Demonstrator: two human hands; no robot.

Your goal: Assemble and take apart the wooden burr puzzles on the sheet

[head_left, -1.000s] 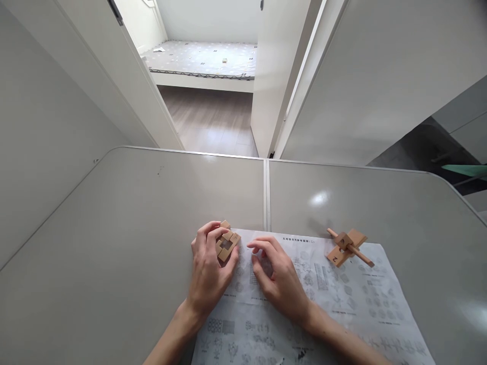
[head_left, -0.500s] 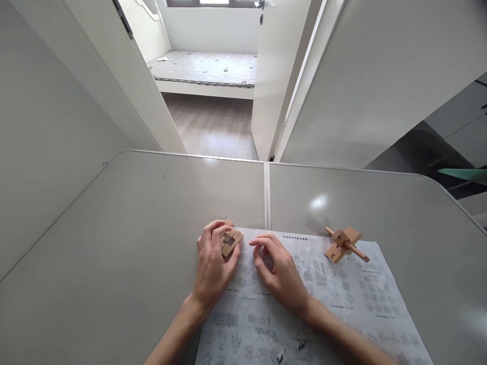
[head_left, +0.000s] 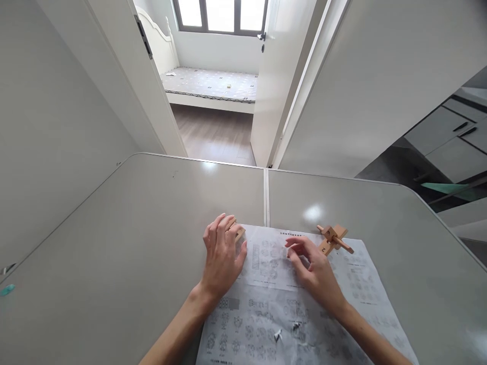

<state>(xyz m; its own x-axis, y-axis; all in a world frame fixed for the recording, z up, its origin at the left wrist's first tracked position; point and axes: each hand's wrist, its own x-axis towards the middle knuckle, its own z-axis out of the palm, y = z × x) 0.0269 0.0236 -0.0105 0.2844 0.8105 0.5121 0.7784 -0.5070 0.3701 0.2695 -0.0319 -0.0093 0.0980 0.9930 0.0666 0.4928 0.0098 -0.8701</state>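
My left hand lies over a wooden burr puzzle piece at the top left corner of the printed sheet. Its fingers are stretched and the thumb stands apart; most of the piece is hidden under them. Above the sheet, my right hand has loosely curled fingers, with a gap to the thumb and nothing visible between. Just beyond it stands a second wooden puzzle assembly, blocks marked with a letter and crossed by a slanted stick. Small diagrams cover the creased sheet.
The grey table has a seam down its middle and a raised metal rim. Small torn bits show on the sheet's lower part. Past the table, an open door leads to a bed.
My right hand has moved right, closer to the puzzle assembly with the stick. My left hand's fingers now cover more of the wooden piece. The camera view has tilted up.
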